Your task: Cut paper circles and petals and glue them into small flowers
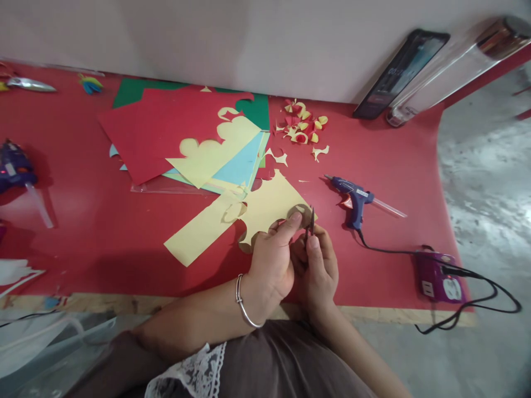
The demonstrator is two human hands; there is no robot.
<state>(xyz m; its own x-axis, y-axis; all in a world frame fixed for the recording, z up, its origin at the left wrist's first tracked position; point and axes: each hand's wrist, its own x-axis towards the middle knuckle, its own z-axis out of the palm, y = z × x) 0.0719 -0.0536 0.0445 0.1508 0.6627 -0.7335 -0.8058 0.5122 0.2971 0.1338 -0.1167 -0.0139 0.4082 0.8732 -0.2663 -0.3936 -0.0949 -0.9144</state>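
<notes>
My left hand [271, 260], a silver bangle on its wrist, is closed on a pale yellow paper sheet [265, 207] with scalloped cut-outs, index finger stretched onto a round lobe of it. My right hand [317, 265] is closed around small scissors [310, 221], whose blades point up into the paper's edge by that lobe. The sheet's long strip lies out to the left on the red table [83, 221].
A stack of red, green, yellow and blue papers [186, 132] lies behind. Small folded red-and-yellow pieces [302, 124] sit near the wall. A blue glue gun [352, 199] is corded to a purple socket box [440, 276]. A phone [400, 72] leans against the wall. Another glue gun [16, 168] lies far left.
</notes>
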